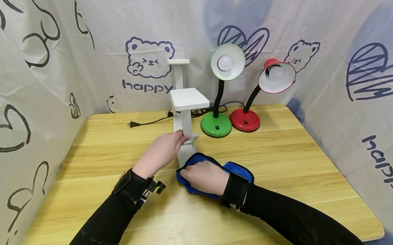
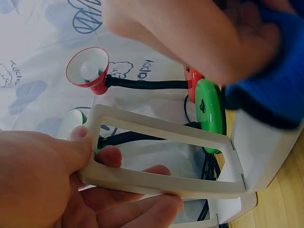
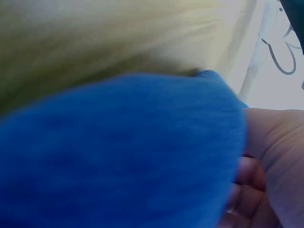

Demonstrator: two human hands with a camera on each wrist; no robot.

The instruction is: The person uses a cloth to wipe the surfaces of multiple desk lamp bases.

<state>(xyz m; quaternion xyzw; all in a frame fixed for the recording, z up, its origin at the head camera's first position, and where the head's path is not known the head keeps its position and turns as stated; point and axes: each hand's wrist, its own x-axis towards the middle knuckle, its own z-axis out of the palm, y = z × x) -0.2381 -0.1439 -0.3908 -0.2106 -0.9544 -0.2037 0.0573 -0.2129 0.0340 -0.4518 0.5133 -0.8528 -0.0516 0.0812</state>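
Note:
A white tiered stand point(image 1: 189, 99) with small flat shelves rises from the middle of the table. My left hand point(image 1: 161, 151) grips it low down; in the left wrist view, the thumb and fingers curl round the end of an open rectangular frame point(image 2: 142, 183) on the stand. A blue cloth point(image 1: 239, 170) with black edging is bunched in my right hand point(image 1: 208, 177), just in front of the stand's base. Blurred in the right wrist view, the cloth point(image 3: 123, 152) hangs from the curled fingers and hides part of them.
Behind and right of the stand are a green desk lamp point(image 1: 216, 125) and a red desk lamp point(image 1: 245, 120), their bases close together. A black cord with a plug point(image 1: 134, 124) lies left of the stand. Printed curtains point(image 1: 102, 68) border the wooden table point(image 1: 121, 220).

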